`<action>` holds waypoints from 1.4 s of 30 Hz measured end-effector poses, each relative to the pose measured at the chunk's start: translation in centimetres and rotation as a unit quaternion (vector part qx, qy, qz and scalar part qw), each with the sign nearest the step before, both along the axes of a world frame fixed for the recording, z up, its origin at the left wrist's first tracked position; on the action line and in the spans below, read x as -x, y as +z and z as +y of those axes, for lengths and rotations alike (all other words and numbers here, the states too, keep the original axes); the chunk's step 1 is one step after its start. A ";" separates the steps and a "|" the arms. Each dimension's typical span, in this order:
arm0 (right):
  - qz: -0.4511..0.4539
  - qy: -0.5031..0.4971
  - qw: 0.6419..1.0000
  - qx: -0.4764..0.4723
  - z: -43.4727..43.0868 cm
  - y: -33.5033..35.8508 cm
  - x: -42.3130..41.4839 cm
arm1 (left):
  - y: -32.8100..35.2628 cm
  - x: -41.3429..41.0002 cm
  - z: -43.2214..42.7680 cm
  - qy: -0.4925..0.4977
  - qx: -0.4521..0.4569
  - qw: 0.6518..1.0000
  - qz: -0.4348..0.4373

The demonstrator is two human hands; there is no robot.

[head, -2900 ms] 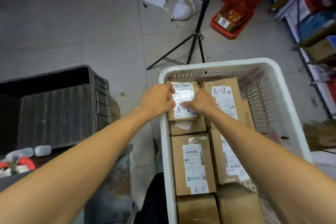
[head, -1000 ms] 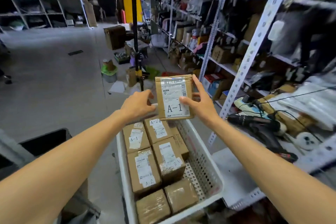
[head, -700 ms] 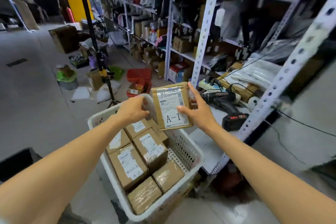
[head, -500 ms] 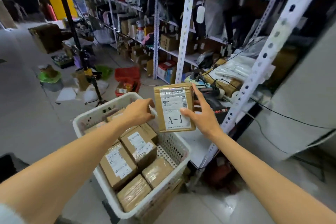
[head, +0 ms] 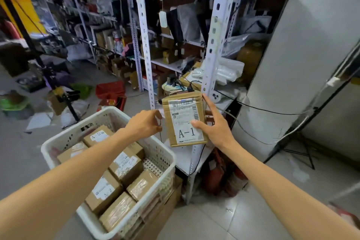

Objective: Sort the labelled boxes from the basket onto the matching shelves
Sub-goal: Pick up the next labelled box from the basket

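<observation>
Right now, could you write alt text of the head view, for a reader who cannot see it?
A right hand holds a cardboard box labelled A-1 upright before white metal shelving, thumb on its label. The left hand curls just left of it, apparently not touching, above a white basket of more boxes, some marked A-2.

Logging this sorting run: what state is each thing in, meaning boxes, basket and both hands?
A-1 box: held upright in the air, label toward the camera.
right hand: grips the A-1 box, thumb on its label.
left hand: fingers curled beside the box's left edge; contact unclear.
white basket: holds several boxes.
A-2 boxes: lying in the basket, labels up.
</observation>
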State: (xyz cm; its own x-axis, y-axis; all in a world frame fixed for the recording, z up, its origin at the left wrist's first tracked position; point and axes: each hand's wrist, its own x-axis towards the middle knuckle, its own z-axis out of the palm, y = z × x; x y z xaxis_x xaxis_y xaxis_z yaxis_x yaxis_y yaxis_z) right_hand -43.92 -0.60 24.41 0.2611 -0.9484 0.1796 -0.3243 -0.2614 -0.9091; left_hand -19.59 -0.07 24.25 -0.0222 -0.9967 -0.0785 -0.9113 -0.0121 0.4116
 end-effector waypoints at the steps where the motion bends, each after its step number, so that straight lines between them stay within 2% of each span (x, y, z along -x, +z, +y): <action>1: 0.000 -0.008 1.000 0.006 0.3 0.2 0.9 | 0.1 1.0 -0.1 -0.005 0.001 1.000 -0.001; 9: -0.028 -0.080 0.995 0.044 2.0 2.1 10.3 | 2.0 10.9 -2.3 -0.101 0.037 0.994 -0.025; 15: -0.028 -0.186 0.981 0.052 4.3 2.7 19.8 | 4.0 21.9 -4.1 -0.194 0.053 0.978 -0.050; 19: -0.021 -0.272 0.959 0.071 6.6 3.5 26.5 | 5.6 29.3 -4.5 -0.251 0.069 0.964 -0.046; 26: 0.002 -0.402 0.910 0.098 12.0 5.9 37.8 | 8.0 42.9 -3.8 -0.350 0.069 0.934 0.025; 33: 0.015 -0.537 0.836 0.114 20.6 8.5 45.5 | 10.5 57.0 0.3 -0.478 0.086 0.872 0.060; 38: 0.023 -0.645 0.753 0.128 27.3 10.5 48.4 | 12.2 65.5 3.4 -0.573 0.104 0.809 0.074; 42: 0.037 -0.716 0.683 0.138 31.8 11.4 48.2 | 12.6 70.3 7.2 -0.660 0.072 0.743 0.085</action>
